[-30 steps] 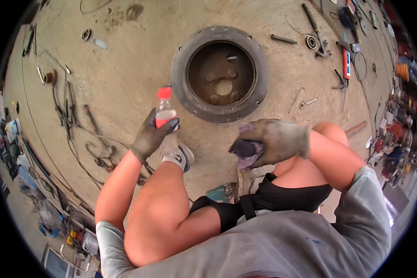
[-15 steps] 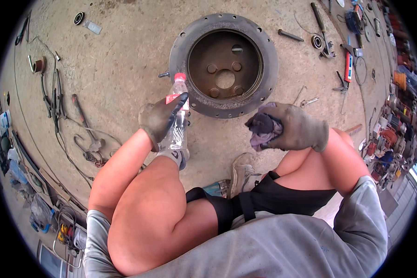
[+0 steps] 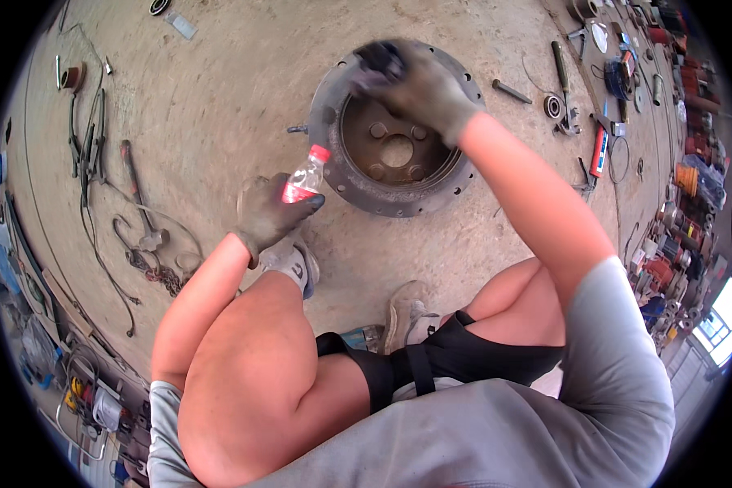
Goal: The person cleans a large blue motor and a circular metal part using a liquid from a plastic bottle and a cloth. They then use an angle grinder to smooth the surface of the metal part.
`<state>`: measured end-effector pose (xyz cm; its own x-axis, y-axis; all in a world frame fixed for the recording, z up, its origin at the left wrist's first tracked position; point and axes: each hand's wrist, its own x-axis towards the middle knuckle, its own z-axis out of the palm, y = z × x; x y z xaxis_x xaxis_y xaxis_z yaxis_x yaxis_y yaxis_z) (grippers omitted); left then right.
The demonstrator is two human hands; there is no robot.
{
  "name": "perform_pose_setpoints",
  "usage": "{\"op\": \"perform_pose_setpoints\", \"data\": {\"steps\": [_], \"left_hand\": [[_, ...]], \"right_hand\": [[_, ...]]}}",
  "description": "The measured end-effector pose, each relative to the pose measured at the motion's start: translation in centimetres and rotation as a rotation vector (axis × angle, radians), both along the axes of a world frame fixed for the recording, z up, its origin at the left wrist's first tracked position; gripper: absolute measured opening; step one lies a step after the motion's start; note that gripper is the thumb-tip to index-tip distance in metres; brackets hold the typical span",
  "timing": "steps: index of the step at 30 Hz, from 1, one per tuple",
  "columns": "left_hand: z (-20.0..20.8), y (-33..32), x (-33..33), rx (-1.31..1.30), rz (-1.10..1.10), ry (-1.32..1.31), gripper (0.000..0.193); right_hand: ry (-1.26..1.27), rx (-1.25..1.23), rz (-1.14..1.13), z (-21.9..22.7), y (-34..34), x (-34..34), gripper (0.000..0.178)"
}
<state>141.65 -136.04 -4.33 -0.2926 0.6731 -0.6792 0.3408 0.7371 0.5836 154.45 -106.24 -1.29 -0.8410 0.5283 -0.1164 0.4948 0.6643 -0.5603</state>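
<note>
Left: gloved left hand (image 3: 267,210), fingers wrapped around a tilted, red-capped bottle (image 3: 306,176). Centre: metal drum (image 3: 382,202) on the floor (image 3: 211,81), open face up; grey holed rim, brownish interior. Over its far side, blurred: cloth (image 3: 372,80), bunched in the right hand's (image 3: 427,89) curled fingers; contact uncertain. Step judged: rim wiping; another pass calls for even pressure.

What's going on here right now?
A person is crouched over a round, flanged metal part lying on the concrete floor. Their gloved right hand holds a dark purplish rag over the part's upper rim; blur hides whether it touches. The gloved left hand grips a clear plastic bottle, tilted and with its red cap on, near the part's left side. A hammer lies on the floor to the left.
</note>
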Motion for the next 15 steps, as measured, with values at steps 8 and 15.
{"op": "perform_pose_setpoints", "data": {"steps": [8, 15], "left_hand": [[-1.8, -6.5, -0.6, 0.428, 0.747, -0.266, 0.051], [-4.5, -5.3, -3.9, 0.516, 0.896, 0.172, 0.049]], "right_hand": [[0.057, 0.106, 0.294, -9.8, -11.4, -0.8, 0.034], [0.109, 0.477, 0.019, -9.3, 1.6, -6.2, 0.036]]}}
